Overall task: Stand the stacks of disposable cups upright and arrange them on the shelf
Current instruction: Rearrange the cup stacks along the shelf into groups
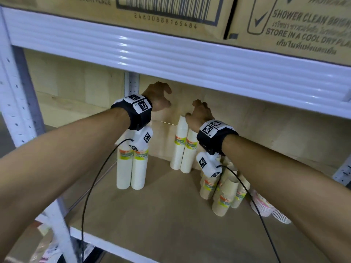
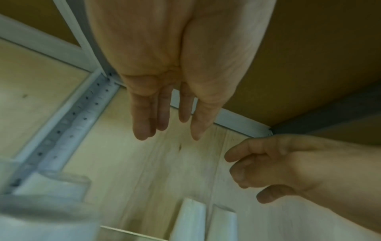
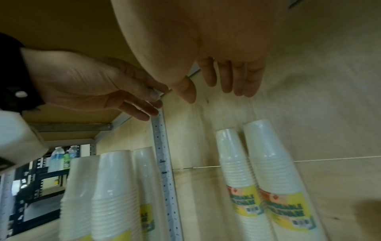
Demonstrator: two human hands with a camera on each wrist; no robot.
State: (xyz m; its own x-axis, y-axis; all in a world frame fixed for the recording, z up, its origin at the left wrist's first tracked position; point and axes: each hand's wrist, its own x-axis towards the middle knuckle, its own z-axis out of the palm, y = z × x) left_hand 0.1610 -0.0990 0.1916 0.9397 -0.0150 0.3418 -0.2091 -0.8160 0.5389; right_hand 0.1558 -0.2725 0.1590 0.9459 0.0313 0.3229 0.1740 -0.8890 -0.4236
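Both hands are empty right now: the left hand [image 1: 158, 96] and right hand [image 1: 199, 112] hover up near the back panel with fingers loosely spread, gripping nothing. The right thumb looks like it's just at the top of the back pair of white stacks [image 1: 183, 144], though I can't tell if it's actually touching. Those two stand upright, same as the front-left white stacks [image 1: 132, 168] under the left wrist. What's left, I'd say, is the heap of beige stacks [image 1: 222, 188] on the wooden shelf [image 1: 161, 215], leaning and slumped against each other, long axes tilted roughly toward 1 o'clock. From the hands it sits at about 5 o'clock, right below the right forearm, so the right hand is clearly nearer. Next move probably means pulling back and down to the heap.
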